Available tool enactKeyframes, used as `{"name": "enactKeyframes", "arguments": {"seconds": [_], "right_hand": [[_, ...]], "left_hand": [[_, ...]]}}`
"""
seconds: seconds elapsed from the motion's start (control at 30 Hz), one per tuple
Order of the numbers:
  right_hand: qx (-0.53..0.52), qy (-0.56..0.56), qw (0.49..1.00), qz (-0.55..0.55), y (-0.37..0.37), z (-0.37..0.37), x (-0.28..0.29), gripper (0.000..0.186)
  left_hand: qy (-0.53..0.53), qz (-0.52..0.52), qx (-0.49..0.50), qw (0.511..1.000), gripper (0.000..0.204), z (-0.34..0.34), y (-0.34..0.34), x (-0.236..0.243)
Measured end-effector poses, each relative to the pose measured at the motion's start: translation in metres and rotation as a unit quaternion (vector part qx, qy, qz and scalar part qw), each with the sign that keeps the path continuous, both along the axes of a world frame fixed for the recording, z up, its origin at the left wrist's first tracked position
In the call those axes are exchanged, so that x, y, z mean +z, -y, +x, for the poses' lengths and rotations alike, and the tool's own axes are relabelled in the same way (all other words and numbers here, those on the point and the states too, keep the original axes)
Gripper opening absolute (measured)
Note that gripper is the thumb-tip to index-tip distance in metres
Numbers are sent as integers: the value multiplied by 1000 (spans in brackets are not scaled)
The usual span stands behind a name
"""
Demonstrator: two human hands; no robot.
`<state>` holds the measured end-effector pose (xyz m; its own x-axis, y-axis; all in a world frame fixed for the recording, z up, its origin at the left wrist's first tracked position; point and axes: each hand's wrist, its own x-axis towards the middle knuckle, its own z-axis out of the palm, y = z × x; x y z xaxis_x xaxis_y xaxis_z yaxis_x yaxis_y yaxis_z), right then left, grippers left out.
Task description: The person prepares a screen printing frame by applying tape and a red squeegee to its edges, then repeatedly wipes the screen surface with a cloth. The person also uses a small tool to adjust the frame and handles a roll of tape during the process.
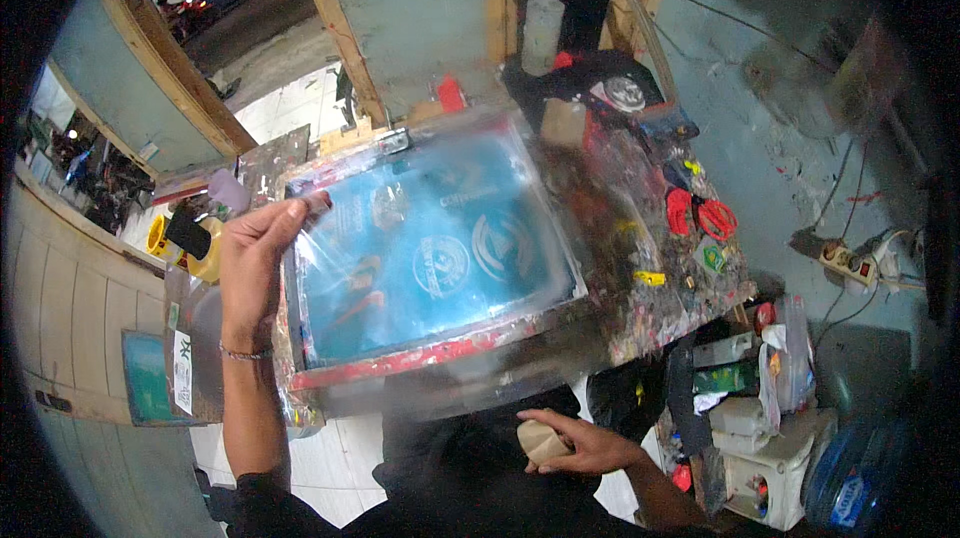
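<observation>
Blue and framed, a flat screen (430, 323) lies at mid-frame, the left hand (257, 243) pinching a small clear piece (319, 202) over its upper-left edge while the right hand (590, 446), lower centre, grips a tan rounded object (541, 442).

Tan obj (540, 442) pt hidden by R hand (592, 446), type unclear; tabletop (605, 233) blurry in pts

The framed screen (440, 223) lies on the table (615, 288) before you. Behind it — a bottle (543, 33); rightward, a power strip (846, 263).
</observation>
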<state>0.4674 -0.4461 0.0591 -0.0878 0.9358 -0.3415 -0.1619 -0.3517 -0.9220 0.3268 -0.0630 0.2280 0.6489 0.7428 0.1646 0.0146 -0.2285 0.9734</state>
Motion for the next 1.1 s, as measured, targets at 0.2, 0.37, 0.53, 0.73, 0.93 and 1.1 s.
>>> {"name": "enactKeyframes", "arguments": {"seconds": [0.2,0.37,0.53,0.73,0.93,1.1], "right_hand": [[-44,59,992,-100,2,14,-41,41],[29,75,995,-62,-18,42,62,30],[90,440,875,183,2,37,207,28],[10,354,898,260,16,14,214,31],[-18,394,906,157,30,17,193,31],[-186,597,771,118,9,110,114,28]], "left_hand": [[16,198,-1,980,31,-31,54,37],[89,184,140,969,45,-121,-11,21],[234,160,204,937,36,-251,-55,39],[394,63,149,905,26,-300,-30,65],[524,-134,-30,840,17,-252,-26,44],[578,-273,-163,752,11,-191,-24,33]]}}
